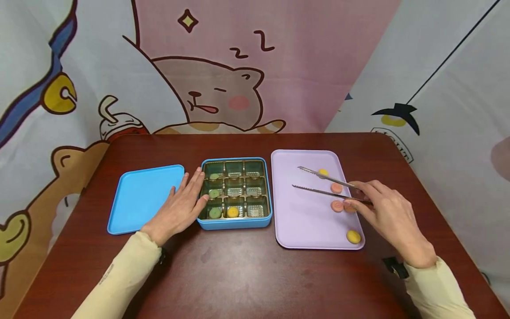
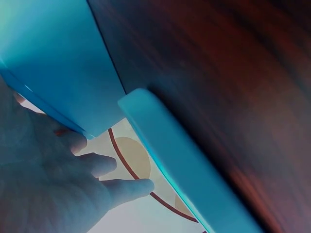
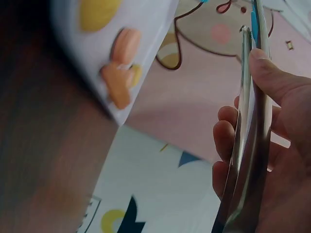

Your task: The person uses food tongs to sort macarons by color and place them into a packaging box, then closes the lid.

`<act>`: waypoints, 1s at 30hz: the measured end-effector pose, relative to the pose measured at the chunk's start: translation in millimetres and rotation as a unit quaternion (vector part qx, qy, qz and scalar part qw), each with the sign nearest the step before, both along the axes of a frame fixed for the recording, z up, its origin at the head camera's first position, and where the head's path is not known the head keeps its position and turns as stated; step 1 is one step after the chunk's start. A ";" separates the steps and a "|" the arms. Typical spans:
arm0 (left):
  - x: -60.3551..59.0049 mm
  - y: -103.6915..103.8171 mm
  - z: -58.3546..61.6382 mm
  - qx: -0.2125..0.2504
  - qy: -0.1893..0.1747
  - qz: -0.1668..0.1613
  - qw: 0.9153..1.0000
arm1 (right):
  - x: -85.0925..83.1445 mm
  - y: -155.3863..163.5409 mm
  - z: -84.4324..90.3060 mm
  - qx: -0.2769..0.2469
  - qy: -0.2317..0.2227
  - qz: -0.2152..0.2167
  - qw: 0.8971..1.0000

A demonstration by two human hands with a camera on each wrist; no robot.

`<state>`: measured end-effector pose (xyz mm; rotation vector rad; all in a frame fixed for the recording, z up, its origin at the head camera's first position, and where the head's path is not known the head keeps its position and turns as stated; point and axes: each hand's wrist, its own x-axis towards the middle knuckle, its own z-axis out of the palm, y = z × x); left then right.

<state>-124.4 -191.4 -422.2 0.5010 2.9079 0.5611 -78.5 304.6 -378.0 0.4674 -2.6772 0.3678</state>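
Observation:
My left hand [image 1: 181,204] lies with straight fingers against the left rim of a blue box [image 1: 235,224]. The box has a gold divider insert with three rows of compartments. Green macarons [image 1: 215,213] sit in its left column, and a yellow macaron [image 1: 233,212] is in the front middle compartment. My right hand [image 1: 388,212] grips metal tongs [image 1: 330,193] over the lilac tray [image 1: 304,221]; their tips are apart with nothing between them. Pink macarons [image 1: 337,206] lie on the tray under the tongs, one partly covered by my fingers. Another yellow macaron [image 1: 353,236] rests at the front right corner.
A blue lid [image 1: 139,199] lies on the brown table [image 1: 235,274], left of the box and partly behind my left hand. One more yellow macaron [image 1: 323,172] is towards the back of the tray. A printed cloth [image 1: 311,66] hangs behind the table.

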 end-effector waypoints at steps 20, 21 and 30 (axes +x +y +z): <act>1.5 -0.4 -1.2 0.004 -0.001 0.000 1.000 | -16.7 43.6 -20.5 0.010 -0.051 -0.089 0.995; 1.6 -0.5 -1.1 0.004 -0.001 -0.001 1.000 | -17.6 44.9 -21.1 0.014 -0.056 -0.091 0.994; 1.0 -1.1 -0.9 0.003 0.002 -0.001 1.000 | -23.2 52.5 -26.5 0.041 -0.071 -0.105 0.991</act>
